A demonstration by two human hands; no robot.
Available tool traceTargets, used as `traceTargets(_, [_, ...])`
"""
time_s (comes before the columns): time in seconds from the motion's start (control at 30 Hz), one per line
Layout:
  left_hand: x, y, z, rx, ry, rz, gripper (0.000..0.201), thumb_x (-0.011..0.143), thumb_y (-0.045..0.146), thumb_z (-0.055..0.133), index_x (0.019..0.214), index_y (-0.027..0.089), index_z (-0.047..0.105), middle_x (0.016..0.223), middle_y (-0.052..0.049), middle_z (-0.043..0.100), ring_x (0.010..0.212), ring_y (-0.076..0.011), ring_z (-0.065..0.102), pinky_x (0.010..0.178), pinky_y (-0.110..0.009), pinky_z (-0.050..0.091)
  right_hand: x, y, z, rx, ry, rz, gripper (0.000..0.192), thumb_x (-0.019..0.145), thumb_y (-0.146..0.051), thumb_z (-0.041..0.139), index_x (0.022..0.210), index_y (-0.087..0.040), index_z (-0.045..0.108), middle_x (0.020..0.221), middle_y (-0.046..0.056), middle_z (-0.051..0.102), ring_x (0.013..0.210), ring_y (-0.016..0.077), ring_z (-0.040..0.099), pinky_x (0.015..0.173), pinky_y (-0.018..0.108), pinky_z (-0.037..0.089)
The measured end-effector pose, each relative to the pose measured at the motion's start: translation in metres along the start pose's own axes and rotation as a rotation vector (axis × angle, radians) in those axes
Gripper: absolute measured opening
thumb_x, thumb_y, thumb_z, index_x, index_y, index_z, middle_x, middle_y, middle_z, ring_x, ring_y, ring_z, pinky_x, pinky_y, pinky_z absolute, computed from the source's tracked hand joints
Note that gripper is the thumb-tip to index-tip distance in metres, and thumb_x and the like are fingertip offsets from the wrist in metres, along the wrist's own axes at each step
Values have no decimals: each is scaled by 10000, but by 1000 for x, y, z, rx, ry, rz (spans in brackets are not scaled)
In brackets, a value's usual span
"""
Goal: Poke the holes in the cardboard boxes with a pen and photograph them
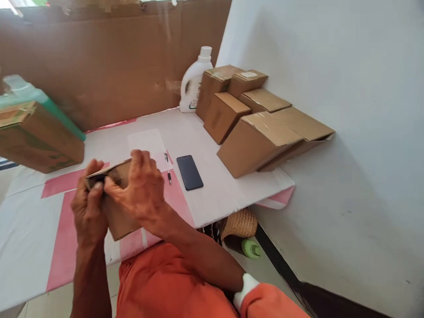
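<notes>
Both hands are closing around a small brown cardboard box (115, 207) at the near edge of the white-and-pink surface (29, 229), the left hand (88, 207) bracing its side while the right hand (142, 190) is pinching the top flap, its grip clamped shut on it.

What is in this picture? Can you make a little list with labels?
left hand: grips the small cardboard box at its top edge
right hand: presses on the box's top flap
table: white and pink
beside the hands: pen, black phone
back right: closed boxes, white bottle
</notes>
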State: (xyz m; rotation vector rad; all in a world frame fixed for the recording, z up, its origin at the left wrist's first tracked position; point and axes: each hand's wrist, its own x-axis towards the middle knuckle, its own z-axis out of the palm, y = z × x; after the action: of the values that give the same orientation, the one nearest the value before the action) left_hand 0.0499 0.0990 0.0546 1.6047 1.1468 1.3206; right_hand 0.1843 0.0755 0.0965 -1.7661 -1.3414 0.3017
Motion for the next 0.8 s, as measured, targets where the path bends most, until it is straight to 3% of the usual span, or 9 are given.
traceTargets(0.1, [3,7,1,55,6,-15,415,1061,409,546,1459,470,647,1542,175,662,1568,-290,522,1371,-559,379,2,-11,8,23,2,-7,489,895,-489,835,1250,-246,601,1253,146,704,1120,395,691,889,598,655])
traceTargets(0.2, [5,17,8,39,-2,-12,368,1008,349,589,1348,420,709,1439,134,720,1485,-293,595,1327,-568,425,4,-2,-1,126,-31,14,529,870,-431,877,1284,-267,590,1302,164,704,1186,436,693,948,638,628])
traceTargets(0.33, [8,19,13,-57,64,-45,296,964,354,648,1238,328,754,1275,29,764,1308,-324,669,1217,-568,506,14,54,-37,513,-192,148,517,1083,-431,596,1523,-242,403,1444,140,693,1170,272,760,977,437,632])
traceTargets(0.37, [9,17,13,-74,72,-55,279,970,365,656,1228,335,759,1258,23,761,1271,-314,675,1179,-540,530,18,72,-46,446,-180,230,487,1120,-434,523,1535,-216,393,1419,139,704,1106,239,773,922,381,628])
traceTargets(0.43, [10,13,11,-111,58,-64,255,984,383,673,1219,358,768,1247,15,751,1218,-284,676,1103,-466,564,25,109,-54,72,-237,344,327,1152,-362,454,1394,-171,564,1270,131,764,1092,232,760,902,328,580])
traceTargets(0.5, [12,10,10,-159,40,-52,247,984,391,695,1216,360,776,1240,5,749,1182,-260,675,1034,-403,577,31,138,-50,-99,-326,406,218,1107,-258,531,1068,-141,711,1048,154,795,1045,287,762,852,341,542])
traceTargets(0.6, [15,5,9,-204,28,-47,259,977,411,731,1223,343,777,1252,-3,744,1153,-226,668,964,-327,568,37,158,-24,-164,-402,454,186,974,-181,713,792,-145,702,950,195,790,1003,339,766,784,346,504])
traceTargets(0.7, [15,2,6,-139,22,-86,362,946,492,791,1260,316,758,1253,-13,734,1120,-208,665,922,-286,551,41,162,2,-167,-417,474,140,881,-114,762,758,-143,701,947,207,801,980,329,775,750,328,495])
traceTargets(0.8, [13,2,2,-76,-50,-133,569,862,562,870,1332,288,704,1264,-37,723,1108,-222,670,909,-293,553,46,163,6,-100,-402,476,182,848,-56,706,701,-155,667,735,138,763,833,279,777,685,293,489])
